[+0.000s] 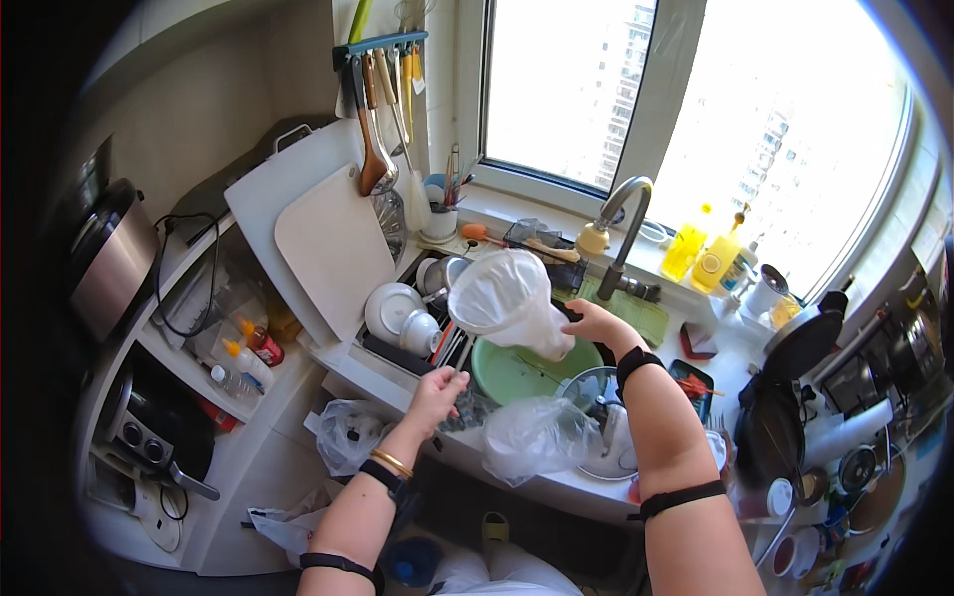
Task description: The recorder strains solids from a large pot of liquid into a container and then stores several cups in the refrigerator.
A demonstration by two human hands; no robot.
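Observation:
A white, translucent mesh strainer bag [527, 298] with a round rim is held up over a green basin [502, 372] in the sink. My right hand [596, 328] pinches the bag's side near its narrow lower end. Lower and to the left, my left hand [437, 399] is closed, apparently around the end of a thin handle running up to the rim; the grip itself is partly hidden. A clear plastic bag [537, 437] lies on the sink's front edge, beside a round glass lid [606, 457] that it partly covers.
A curved faucet [636, 214] rises behind the basin. White bowls [396, 310] stand in the rack on the left, by upright cutting boards [333, 248]. Yellow bottles [686, 243] line the windowsill. A black hinged cooking appliance [775, 422] stands open on the right.

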